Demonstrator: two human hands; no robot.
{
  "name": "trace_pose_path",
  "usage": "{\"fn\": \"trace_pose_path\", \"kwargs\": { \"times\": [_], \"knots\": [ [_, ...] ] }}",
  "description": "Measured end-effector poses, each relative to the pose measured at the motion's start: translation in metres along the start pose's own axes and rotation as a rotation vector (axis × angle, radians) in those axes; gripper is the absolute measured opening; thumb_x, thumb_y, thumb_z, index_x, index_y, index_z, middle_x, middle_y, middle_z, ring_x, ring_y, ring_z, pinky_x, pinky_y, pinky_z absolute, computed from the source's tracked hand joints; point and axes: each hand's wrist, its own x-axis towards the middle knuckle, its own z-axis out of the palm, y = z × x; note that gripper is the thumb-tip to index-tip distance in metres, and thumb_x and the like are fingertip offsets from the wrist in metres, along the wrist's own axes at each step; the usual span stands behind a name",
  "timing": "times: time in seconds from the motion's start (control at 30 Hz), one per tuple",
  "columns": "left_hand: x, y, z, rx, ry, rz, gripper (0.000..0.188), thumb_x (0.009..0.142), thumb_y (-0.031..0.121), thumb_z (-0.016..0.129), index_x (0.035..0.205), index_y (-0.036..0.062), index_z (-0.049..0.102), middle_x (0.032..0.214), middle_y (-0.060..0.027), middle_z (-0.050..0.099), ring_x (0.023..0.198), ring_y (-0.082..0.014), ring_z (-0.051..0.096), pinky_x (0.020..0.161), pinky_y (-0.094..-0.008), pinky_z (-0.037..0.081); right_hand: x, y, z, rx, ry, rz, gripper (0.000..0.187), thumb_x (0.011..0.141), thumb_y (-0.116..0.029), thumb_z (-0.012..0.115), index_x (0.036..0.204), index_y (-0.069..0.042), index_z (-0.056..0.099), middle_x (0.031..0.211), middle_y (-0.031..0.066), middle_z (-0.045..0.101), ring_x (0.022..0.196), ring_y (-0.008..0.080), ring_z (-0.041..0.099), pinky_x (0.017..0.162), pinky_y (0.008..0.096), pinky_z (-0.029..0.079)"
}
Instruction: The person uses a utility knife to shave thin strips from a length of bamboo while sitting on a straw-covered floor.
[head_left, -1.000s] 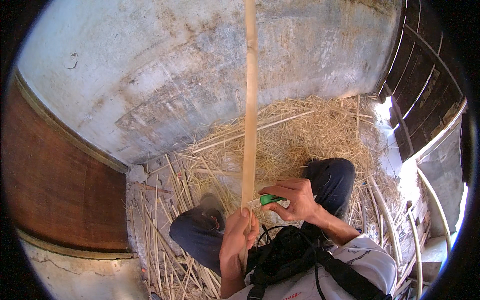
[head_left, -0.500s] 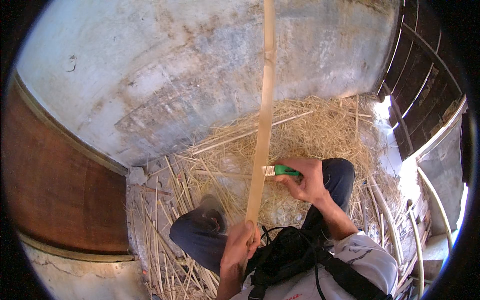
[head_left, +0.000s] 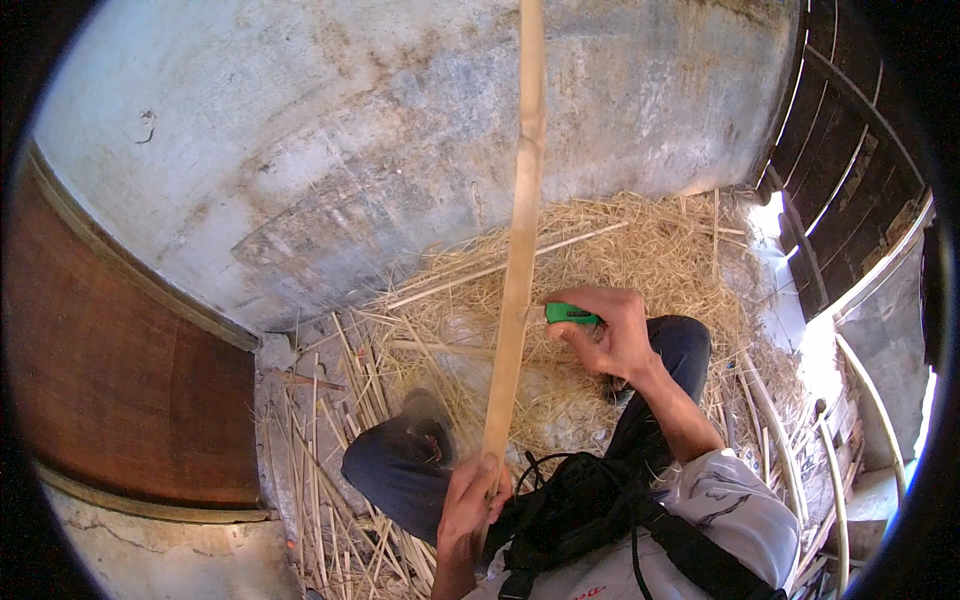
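A long pale bamboo strip stands tilted in front of me and runs up past the top edge of the view. My left hand is closed around its lower end, near my lap. My right hand grips a green-handled cutter knife just right of the strip. The knife points left, toward the strip's edge; whether its blade touches the bamboo is hard to make out.
Thin shavings cover the floor between my legs and the stained wall. Loose bamboo sticks lie at my left, with a brown wooden panel beyond. Curved poles and dark slats stand at the right.
My right hand and the knife have moved slightly up, away from me. The strip has shifted a little left, and my left hand has gone slightly down and left with it.
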Motion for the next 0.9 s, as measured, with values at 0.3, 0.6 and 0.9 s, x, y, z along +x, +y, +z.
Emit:
{"fn": "trace_pose_path", "kwargs": {
  "times": [0.3,0.6,0.9],
  "knots": [
    [-0.019,-0.012,-0.008,0.141,0.035,-0.134,0.053,0.117,0.044,0.047,0.082,0.0058,0.056,0.059,-0.0012,0.049,0.044,-0.0108,0.043,0.041,-0.0289,0.036,0.031,0.037,-0.016,0.014,0.198,0.093,0.029,0.094,-0.029,0.084,0.110,-0.005,0.081,0.083,0.0120,0.074,0.068,0.0222,0.068,0.064,0.0367,0.053],
    [-0.033,-0.035,-0.021,0.119,-0.014,-0.160,0.047,0.117,0.036,0.050,0.084,0.0034,0.058,0.060,-0.0009,0.050,0.045,-0.0101,0.044,0.043,-0.0289,0.035,0.068,0.081,-0.058,0.121,0.343,0.321,0.044,0.109,-0.043,0.065,0.112,-0.001,0.079,0.083,0.0067,0.067,0.077,0.0144,0.057,0.075,0.0337,0.048],
    [0.000,-0.013,-0.003,0.356,0.231,0.212,0.034,0.115,0.030,0.056,0.096,0.0027,0.062,0.064,0.0012,0.050,0.051,-0.0076,0.043,0.048,-0.0280,0.033,0.007,0.061,-0.021,-0.178,-0.076,0.202,0.039,0.105,-0.044,0.069,0.122,-0.009,0.074,0.084,0.0168,0.071,0.076,0.0347,0.069,0.072,0.0441,0.054]
  ]
}}
